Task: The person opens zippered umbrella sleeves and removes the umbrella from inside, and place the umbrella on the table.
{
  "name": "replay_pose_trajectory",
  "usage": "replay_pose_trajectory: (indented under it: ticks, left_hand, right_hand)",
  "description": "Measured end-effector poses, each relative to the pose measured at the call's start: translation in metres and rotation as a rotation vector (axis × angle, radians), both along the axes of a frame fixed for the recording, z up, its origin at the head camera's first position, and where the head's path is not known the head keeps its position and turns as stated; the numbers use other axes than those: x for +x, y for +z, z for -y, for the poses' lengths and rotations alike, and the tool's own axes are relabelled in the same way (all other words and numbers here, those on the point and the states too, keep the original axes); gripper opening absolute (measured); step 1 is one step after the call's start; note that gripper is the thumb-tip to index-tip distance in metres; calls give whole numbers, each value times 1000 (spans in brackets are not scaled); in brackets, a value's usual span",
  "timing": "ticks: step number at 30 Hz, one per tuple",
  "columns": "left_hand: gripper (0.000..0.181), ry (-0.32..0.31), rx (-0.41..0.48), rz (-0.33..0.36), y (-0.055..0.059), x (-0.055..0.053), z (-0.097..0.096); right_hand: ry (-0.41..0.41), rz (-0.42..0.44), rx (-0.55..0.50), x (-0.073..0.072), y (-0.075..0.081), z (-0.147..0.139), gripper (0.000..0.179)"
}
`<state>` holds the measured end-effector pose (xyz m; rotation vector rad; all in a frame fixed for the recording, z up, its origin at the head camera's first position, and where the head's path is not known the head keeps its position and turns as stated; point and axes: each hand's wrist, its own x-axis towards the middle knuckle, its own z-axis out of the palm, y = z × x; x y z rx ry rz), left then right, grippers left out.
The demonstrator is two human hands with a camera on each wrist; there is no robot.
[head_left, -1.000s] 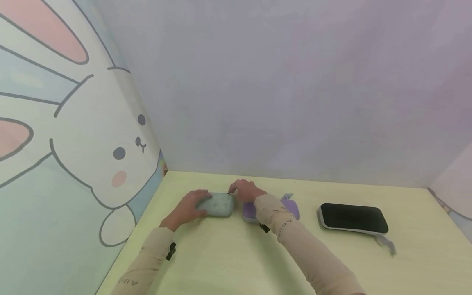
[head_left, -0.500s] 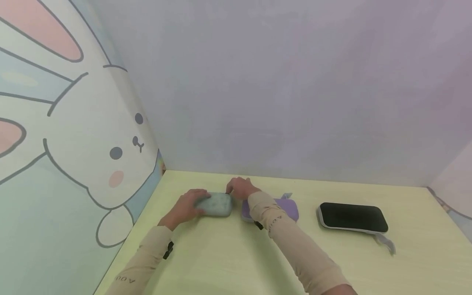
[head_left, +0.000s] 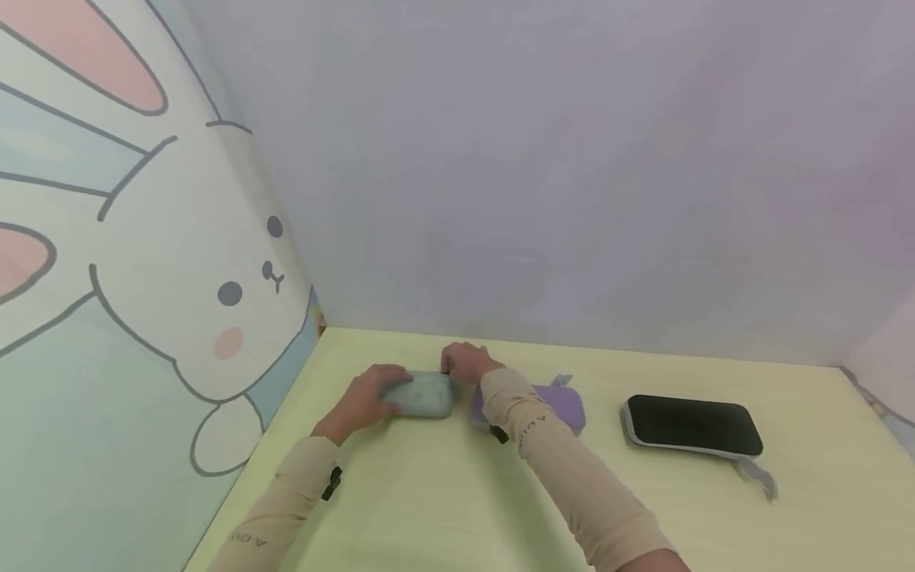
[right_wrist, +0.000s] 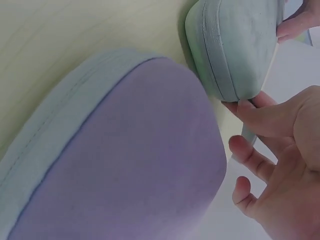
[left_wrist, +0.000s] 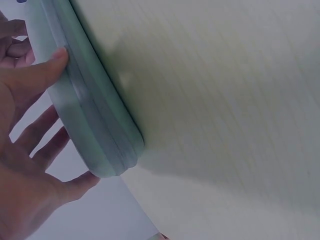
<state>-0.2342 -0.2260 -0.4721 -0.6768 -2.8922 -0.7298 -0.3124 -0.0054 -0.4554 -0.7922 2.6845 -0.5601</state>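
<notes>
Left hand (head_left: 362, 400) grips the left end of a pale green zipped case (head_left: 427, 396) lying on the table (head_left: 407, 492); the right hand (head_left: 468, 363) pinches at its far right corner, the exact part hidden. Beneath the right sleeve (head_left: 550, 441) lies a purple case (head_left: 567, 407); farther right, a black-topped case (head_left: 693, 423).

Left hand (head_left: 362, 399) grips — right hand (head_left: 469, 363) (fingers (right_wrist: 256, 162) curled) pinches.

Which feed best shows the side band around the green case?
The left wrist: it looks close along the band of the green case. The right wrist shows the band mainly at the end by the right hand; the head view shows mostly the top, too small to follow the band.
</notes>
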Motion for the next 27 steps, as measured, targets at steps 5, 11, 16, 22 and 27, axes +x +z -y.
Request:
replay_pose_trajectory:
  ticks: [5, 11, 16, 22, 27]
  left_hand:
    - [50, 3, 2, -3, -2, -1, -1]
    - [50, 22, 0, 9, -4, -3, 6]
    - [49, 28, 12, 31, -6, -4, 8]
    - [50, 21, 17, 22, -10, -4, 7]
    - [50, 9, 14, 10, -8, -5, 6]
  right_hand:
    - [-12, -42, -13, -1, 1, -1, 17]
    - [-5, -54, -26, 1, 6, 1, 17]
    - [-17, -78, -25, 1, 1, 3, 18]
    - [-25, -40, -15, 3, -3, 5, 12]
    - [-20, -61, -7, 2, -1, 5, 9]
